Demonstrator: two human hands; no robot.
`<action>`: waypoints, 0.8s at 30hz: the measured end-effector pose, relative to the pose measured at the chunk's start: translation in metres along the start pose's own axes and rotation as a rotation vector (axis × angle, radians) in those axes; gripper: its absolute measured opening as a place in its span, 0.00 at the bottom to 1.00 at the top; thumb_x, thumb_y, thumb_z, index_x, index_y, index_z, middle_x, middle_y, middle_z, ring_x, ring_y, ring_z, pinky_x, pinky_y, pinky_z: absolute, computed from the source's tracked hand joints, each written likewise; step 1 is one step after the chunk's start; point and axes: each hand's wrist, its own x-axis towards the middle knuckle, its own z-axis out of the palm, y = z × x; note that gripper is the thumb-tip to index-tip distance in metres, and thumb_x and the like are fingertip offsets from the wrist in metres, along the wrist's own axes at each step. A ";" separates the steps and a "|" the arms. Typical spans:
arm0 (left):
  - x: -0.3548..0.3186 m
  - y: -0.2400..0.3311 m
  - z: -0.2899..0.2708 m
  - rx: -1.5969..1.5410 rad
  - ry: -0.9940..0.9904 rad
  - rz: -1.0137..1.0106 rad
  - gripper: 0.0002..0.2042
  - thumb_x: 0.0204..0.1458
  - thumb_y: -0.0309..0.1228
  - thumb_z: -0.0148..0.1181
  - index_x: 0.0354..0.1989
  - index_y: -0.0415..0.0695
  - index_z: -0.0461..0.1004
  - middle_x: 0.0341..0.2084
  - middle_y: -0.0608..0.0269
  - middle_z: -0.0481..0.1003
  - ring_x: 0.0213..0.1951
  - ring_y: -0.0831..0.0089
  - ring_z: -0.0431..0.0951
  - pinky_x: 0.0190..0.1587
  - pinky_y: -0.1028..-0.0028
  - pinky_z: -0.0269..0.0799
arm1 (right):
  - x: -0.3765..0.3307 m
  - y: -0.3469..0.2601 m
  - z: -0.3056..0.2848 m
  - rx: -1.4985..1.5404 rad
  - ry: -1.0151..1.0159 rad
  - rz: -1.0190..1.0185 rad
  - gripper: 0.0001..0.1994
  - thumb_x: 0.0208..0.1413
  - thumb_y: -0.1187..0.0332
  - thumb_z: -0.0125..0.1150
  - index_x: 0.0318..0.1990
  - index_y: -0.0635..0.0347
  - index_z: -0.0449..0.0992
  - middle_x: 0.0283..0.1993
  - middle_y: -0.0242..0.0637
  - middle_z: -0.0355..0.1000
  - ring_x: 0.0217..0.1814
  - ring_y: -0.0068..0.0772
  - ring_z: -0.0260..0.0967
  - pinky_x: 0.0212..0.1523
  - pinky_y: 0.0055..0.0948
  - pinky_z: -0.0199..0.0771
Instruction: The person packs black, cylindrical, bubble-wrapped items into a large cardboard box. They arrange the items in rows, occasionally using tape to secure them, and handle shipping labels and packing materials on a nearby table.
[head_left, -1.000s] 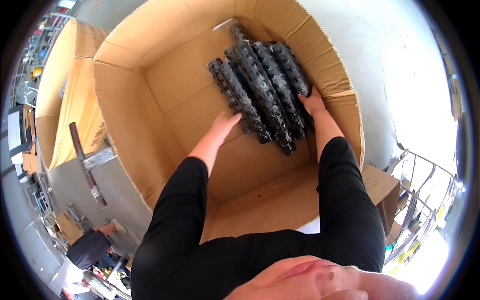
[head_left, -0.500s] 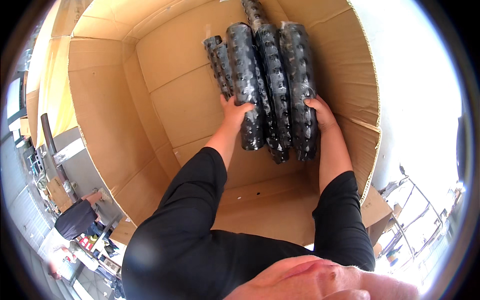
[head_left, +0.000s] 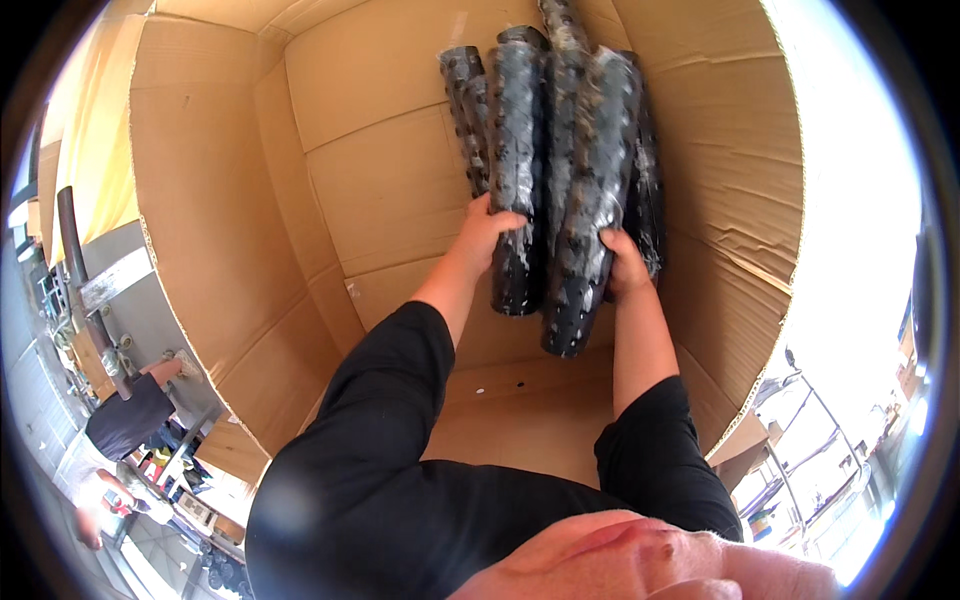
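Rolls, appearance: long black cylinders with raised, knob-like bumps in rows; a glossy clear wrap reflects light in white streaks.
Rolls, location: inside the cardboard carton [head_left: 205, 190], grouped from the upper centre to the centre right of the frame.
Left roll [head_left: 516, 170]: nearly vertical in the frame, its dark lower end at centre.
Right roll [head_left: 590, 210]: tilted, upper end toward the right, lower end toward the left; the lower end sits lower in the frame than that of the left roll.
Adjacent rolls: two thinner rolls [head_left: 462, 95] at the upper left of the group; a further roll [head_left: 648, 190] partly covered, right of the right roll.
Left hand [head_left: 478, 238]: gripping the left roll at its left side; thumb across the front, other fingers partly hidden.
Right hand [head_left: 628, 268]: gripping the right roll at its right edge; thumb on the front, other fingers mostly hidden behind.
Change, right roll: nearly vertical in the preceding picture; now slanted, its lower end closer to that of the left roll.
Change, further roll: now exposed at the right of the right hand.
Change, left hand: same grip on the left roll as before.
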 end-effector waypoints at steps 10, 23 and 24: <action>0.023 -0.002 -0.037 0.066 -0.300 -0.107 0.35 0.36 0.26 0.66 0.60 0.38 0.65 0.49 0.56 0.73 0.52 0.62 0.71 0.58 0.64 0.64 | -0.017 0.060 -0.033 0.179 0.100 -0.099 0.34 0.39 0.56 0.69 0.55 0.65 0.71 0.49 0.42 0.75 0.50 0.45 0.74 0.52 0.43 0.75; -0.081 0.015 -0.057 -0.052 -0.383 -0.098 0.36 0.34 0.27 0.64 0.60 0.37 0.66 0.50 0.55 0.74 0.52 0.63 0.73 0.58 0.65 0.64 | -0.102 0.079 0.052 0.115 0.093 -0.007 0.40 0.39 0.51 0.70 0.60 0.63 0.67 0.55 0.45 0.72 0.57 0.47 0.70 0.60 0.44 0.69; -0.106 0.024 -0.062 -0.029 -0.391 -0.125 0.37 0.34 0.29 0.64 0.61 0.37 0.65 0.51 0.55 0.74 0.53 0.63 0.72 0.60 0.65 0.63 | -0.117 0.081 0.077 0.146 0.060 0.012 0.40 0.39 0.52 0.71 0.60 0.63 0.66 0.55 0.45 0.72 0.57 0.47 0.70 0.61 0.44 0.69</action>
